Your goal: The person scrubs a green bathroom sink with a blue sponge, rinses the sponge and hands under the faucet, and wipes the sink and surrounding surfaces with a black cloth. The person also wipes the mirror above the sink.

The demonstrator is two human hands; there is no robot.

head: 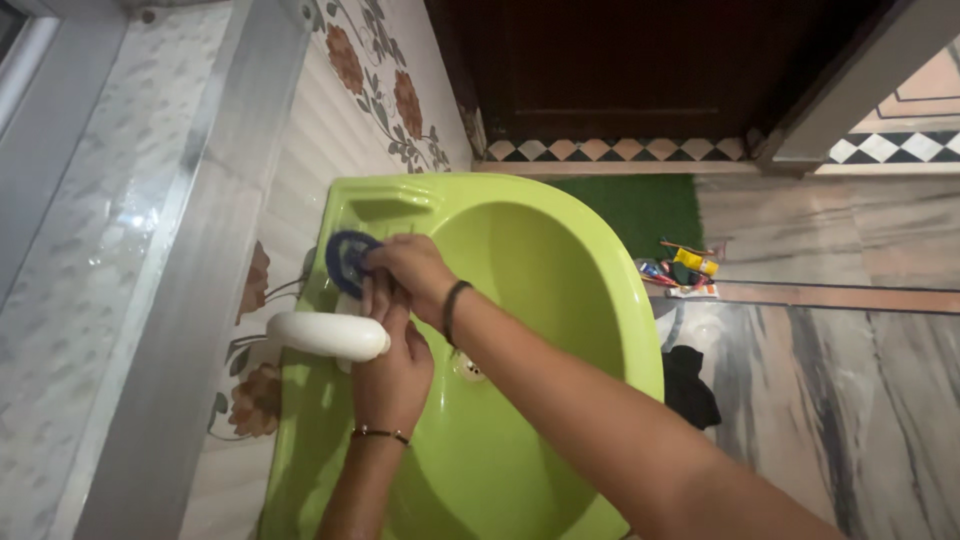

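Two bare hands meet at the back left of one lime-green basin (600, 290), seen from above. Right hand (412, 268), a dark band on its wrist, closes its fingers on one round blue scrubber (347, 262) that lies on the basin's rear left ledge. Left hand (390, 372), a thin bracelet on its wrist, lies just in front of it, fingers curled beneath the right hand and beside one white tap (325, 334) that juts over the basin's left rim; what those fingers grip, if anything, cannot be told. One drain (468, 367) shows in the bowl just right of the left hand. Right of the basin, on the marble floor, one small heap of packages (682, 274) in yellow, red and white lies near the rim, and one black cloth (688, 386) sits just beside the basin's right edge. Beyond the basin, one green mat (630, 205) meets one dark door (640, 65). Left of the basin, floral tiles (375, 80) line the wall
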